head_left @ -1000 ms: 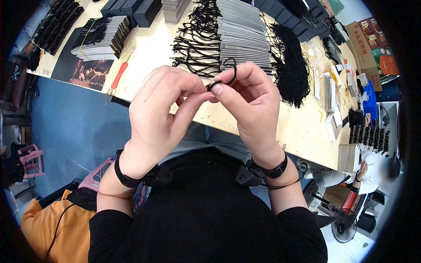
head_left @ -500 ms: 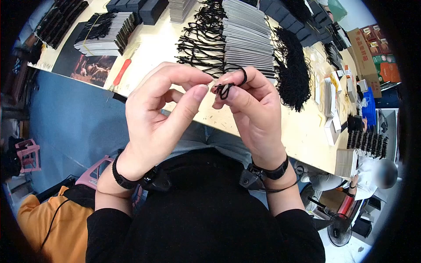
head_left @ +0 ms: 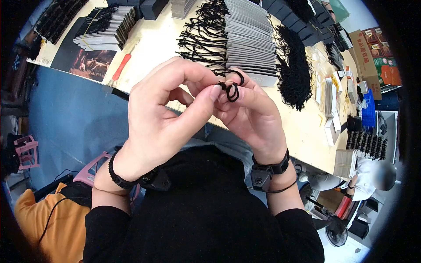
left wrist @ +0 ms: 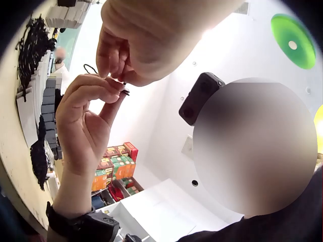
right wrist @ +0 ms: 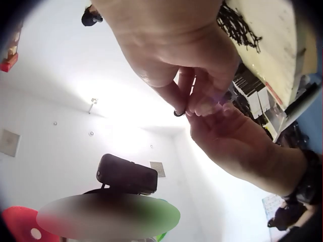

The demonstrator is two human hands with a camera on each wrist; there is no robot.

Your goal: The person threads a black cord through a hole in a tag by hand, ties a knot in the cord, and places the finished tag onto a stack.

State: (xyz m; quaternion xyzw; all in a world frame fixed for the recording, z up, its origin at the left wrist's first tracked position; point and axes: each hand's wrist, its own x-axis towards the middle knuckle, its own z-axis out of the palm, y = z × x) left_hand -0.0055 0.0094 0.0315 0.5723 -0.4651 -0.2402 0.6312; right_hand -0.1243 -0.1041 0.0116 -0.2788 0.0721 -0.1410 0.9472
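Observation:
A looped black cord [head_left: 233,93] is between both hands, held above the table's near edge. My left hand [head_left: 164,109] pinches one end of it between thumb and index finger. My right hand [head_left: 256,114] grips the cord, with a loop standing out past the thumb and another bit curving over the index finger. In the left wrist view a thin loop sticks out beyond the right hand [left wrist: 86,116]. The right wrist view shows the fingertips of both hands close together, the left hand [right wrist: 237,141] on the right; the cord there is mostly hidden.
Behind the hands lies a row of grey cards [head_left: 250,44] with black cords. A heap of black cords [head_left: 293,70] is to the right, a red-handled tool [head_left: 122,66] to the left. Stacked cards [head_left: 105,28], black boxes [head_left: 298,19] and white boxes [head_left: 332,129] stand farther out.
The left hand came off the cord, then moved back right and pinches it again. The right hand has turned slightly, and the cord's loop now stands out past its thumb.

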